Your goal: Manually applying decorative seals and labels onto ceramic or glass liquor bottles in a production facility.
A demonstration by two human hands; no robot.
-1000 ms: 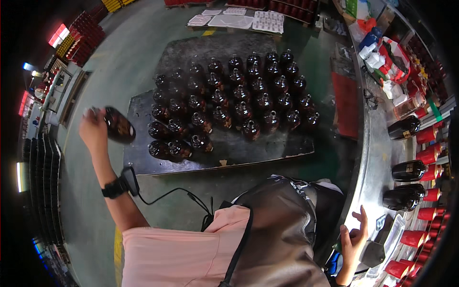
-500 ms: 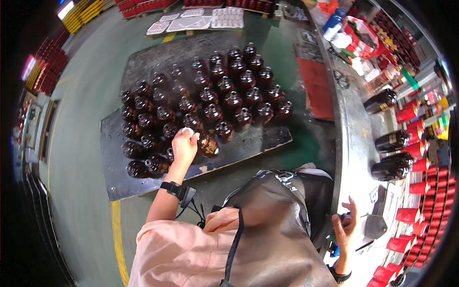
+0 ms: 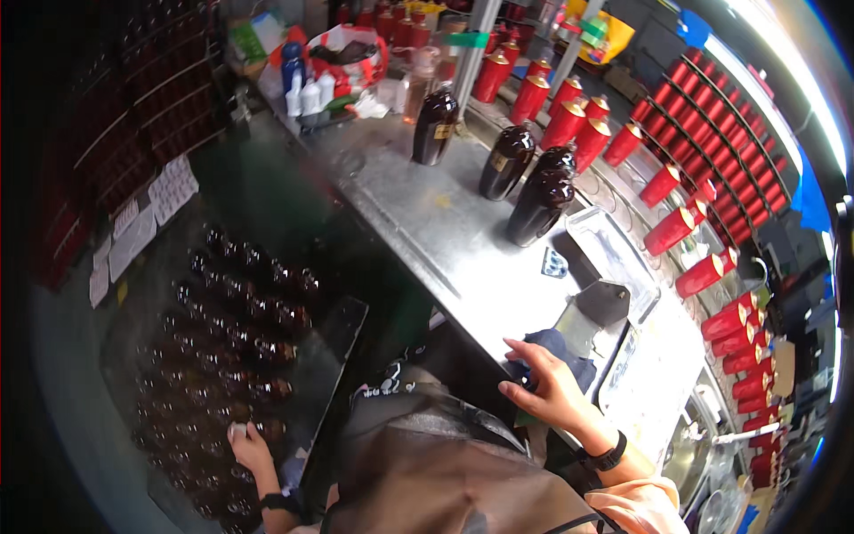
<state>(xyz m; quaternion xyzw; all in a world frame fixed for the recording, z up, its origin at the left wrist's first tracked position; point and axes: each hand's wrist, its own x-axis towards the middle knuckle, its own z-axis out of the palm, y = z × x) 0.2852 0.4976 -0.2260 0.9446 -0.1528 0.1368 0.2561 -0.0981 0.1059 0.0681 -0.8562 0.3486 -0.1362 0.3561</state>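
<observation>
My left hand (image 3: 253, 451) is low on the left, its fingers closed round a small white object (image 3: 237, 431) whose kind I cannot make out. Just under and beside it stand rows of dark brown glass bottles (image 3: 233, 336) on a low dark board (image 3: 334, 356). At the near edge of the metal bench, my right hand (image 3: 550, 388) hovers with thumb and fingers apart, holding nothing. A crumpled dark blue cloth (image 3: 574, 358) lies right behind its fingers.
Several dark bottles (image 3: 541, 206) stand on the metal bench (image 3: 400, 209). Behind them run red cylindrical containers (image 3: 669, 231) in rows. A metal tray (image 3: 614, 249) and a dark angular plate (image 3: 603, 303) lie nearer. White squeeze bottles (image 3: 310, 96) stand at the bench's far end.
The view has swung right toward the bench. My right hand has come over the cloth at the bench edge. My left hand stays by the bottles, still closed on the white object.
</observation>
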